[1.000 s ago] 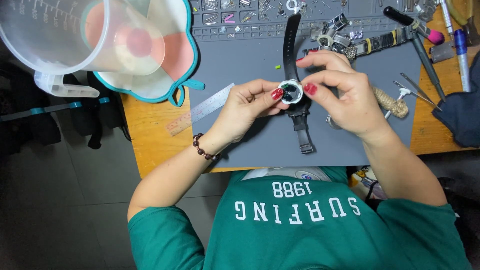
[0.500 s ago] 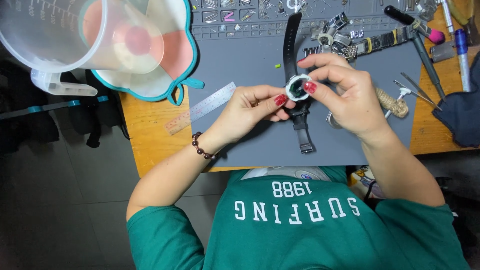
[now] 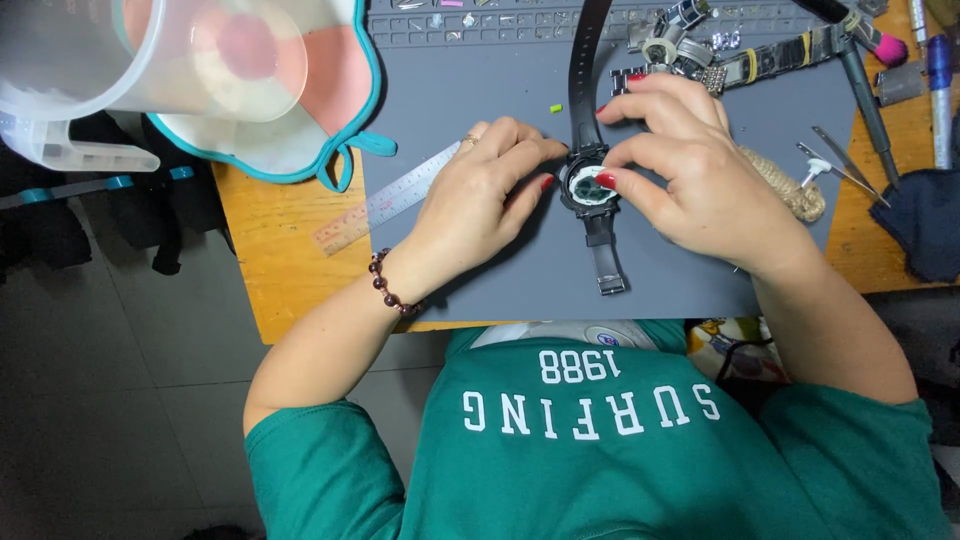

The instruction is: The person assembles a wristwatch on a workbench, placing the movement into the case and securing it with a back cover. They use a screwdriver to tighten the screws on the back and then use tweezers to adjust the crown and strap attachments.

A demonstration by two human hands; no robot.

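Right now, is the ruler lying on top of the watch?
No, the ruler lies off to the side past the left hand, apart from the watch under both hands.

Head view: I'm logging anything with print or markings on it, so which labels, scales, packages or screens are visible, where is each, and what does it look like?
Steel ruler: slanted across the desk edge and grey mat, under the left hand; thin, silver, fine tick marks.
Measuring jug: top left; clear plastic, faint scale.
Shirt print: bottom centre; white block lettering on green.
Colourful packet: below the mat by the right arm; mostly hidden.
No screens.
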